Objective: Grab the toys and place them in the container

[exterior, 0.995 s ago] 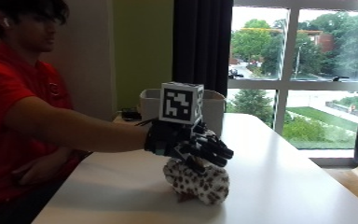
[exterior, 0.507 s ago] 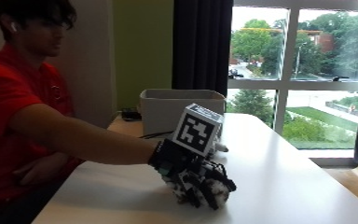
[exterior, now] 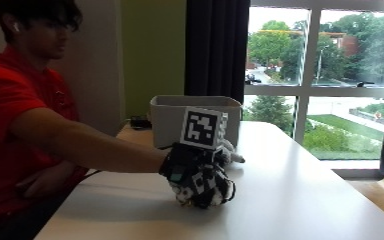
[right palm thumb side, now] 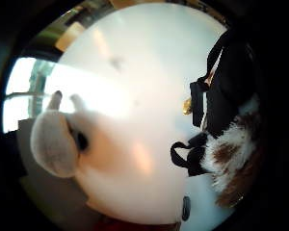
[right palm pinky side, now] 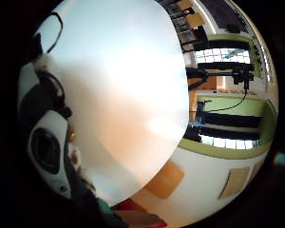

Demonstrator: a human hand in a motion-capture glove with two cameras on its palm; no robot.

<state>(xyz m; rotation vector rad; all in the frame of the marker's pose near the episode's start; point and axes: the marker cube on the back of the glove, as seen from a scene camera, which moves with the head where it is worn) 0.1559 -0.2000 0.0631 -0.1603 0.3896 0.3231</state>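
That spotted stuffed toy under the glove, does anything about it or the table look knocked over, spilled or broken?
Nothing stands out. The gloved right hand has its grip on the spotted plush toy, which sits on the white table. The grey container stands upright behind it.

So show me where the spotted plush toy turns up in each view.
Outside view: spotted plush toy on the white table, under the gloved right hand.
Thumb side palm view: white-and-brown fur beside the black straps.
Little finger side palm view: not clearly visible.
Shared landmark: the white table.
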